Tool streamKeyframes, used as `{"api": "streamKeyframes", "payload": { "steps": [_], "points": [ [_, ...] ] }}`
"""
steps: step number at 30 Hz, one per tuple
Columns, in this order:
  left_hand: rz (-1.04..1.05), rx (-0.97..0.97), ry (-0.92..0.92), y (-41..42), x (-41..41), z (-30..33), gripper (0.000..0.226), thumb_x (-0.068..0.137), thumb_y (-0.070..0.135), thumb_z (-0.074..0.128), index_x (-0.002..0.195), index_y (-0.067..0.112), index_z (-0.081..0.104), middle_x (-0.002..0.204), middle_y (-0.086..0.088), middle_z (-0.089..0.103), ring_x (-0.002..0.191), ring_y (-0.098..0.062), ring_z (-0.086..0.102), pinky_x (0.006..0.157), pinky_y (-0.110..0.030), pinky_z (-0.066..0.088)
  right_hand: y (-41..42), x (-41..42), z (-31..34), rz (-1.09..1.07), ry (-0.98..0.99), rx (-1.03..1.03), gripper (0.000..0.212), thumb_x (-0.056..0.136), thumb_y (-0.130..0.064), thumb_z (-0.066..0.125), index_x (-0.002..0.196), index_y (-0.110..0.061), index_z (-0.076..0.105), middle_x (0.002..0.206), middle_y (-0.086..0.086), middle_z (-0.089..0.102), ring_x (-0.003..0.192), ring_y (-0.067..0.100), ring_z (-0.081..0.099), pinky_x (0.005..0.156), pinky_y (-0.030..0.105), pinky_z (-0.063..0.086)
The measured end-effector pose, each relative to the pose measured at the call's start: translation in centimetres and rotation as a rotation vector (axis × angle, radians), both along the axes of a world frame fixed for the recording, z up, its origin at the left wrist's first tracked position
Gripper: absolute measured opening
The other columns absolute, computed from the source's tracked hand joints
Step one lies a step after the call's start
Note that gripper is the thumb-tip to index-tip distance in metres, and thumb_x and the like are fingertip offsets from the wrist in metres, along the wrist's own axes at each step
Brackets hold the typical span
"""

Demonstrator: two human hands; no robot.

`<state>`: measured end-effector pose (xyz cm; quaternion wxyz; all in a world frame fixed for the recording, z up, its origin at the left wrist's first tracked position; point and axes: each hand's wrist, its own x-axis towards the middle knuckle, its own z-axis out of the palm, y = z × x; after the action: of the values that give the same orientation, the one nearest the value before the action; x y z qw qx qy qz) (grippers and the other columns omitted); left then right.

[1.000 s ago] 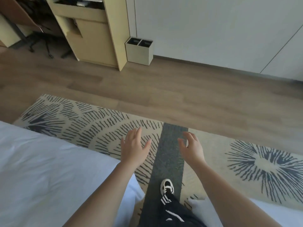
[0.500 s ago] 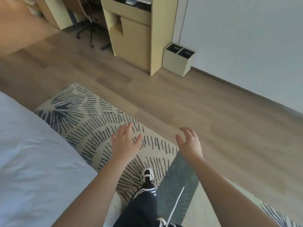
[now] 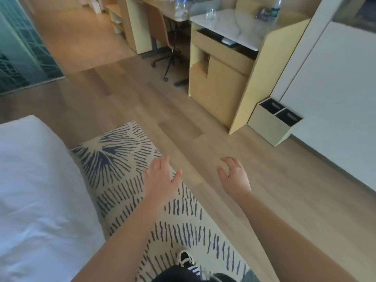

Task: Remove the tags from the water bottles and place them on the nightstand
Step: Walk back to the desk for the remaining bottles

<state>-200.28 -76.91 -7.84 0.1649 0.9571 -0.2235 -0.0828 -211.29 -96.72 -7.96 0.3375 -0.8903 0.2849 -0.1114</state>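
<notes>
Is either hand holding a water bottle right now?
No. The left hand and right hand are both empty, held out over the rug and wood floor.

Both empty hands, left hand (image 3: 161, 180) and right hand (image 3: 236, 177), hover over patterned rug (image 3: 122, 159) beside bed (image 3: 30, 190).

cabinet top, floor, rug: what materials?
Cabinet top: looks like white marble or a marble-look slab, glossy; faint grey veins and reflections. Floor: wood-look planks, matte; grain and plank seams show, laminate or real wood unclear. Rug: woven textile, flat pile; cream with dark dashes, soft edge.
</notes>
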Motion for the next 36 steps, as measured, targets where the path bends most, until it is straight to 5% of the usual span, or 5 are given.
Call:
{"api": "streamKeyframes", "payload": {
  "steps": [21, 36],
  "points": [
    [0.142, 0.026, 0.01, -25.2, 39.9, -0.1, 0.071, 0.093, 0.063, 0.031, 0.15, 0.021, 0.024, 0.156, -0.005, 0.03, 0.143, -0.023, 0.025, 0.116, -0.047, 0.018, -25.3, 42.9, -0.6, 0.124, 0.023, 0.094, 0.037, 0.095, -0.029, 0.052, 0.129, -0.016, 0.054, 0.136, 0.003, 0.049, 0.112, 0.029, 0.054, 0.09, 0.027, 0.037],
    [0.215, -0.091, -0.016, -38.9, 67.8, -0.1, 0.071, 0.093, 0.061, 0.036, 0.152, 0.023, 0.022, 0.156, -0.003, 0.031, 0.144, -0.023, 0.024, 0.115, -0.044, 0.017, -39.2, 71.8, 0.3, 0.173, 0.02, 0.078, 0.035, 0.095, -0.028, 0.05, 0.129, -0.016, 0.053, 0.137, 0.002, 0.048, 0.123, 0.021, 0.046, 0.096, 0.025, 0.035]
  ]
}}
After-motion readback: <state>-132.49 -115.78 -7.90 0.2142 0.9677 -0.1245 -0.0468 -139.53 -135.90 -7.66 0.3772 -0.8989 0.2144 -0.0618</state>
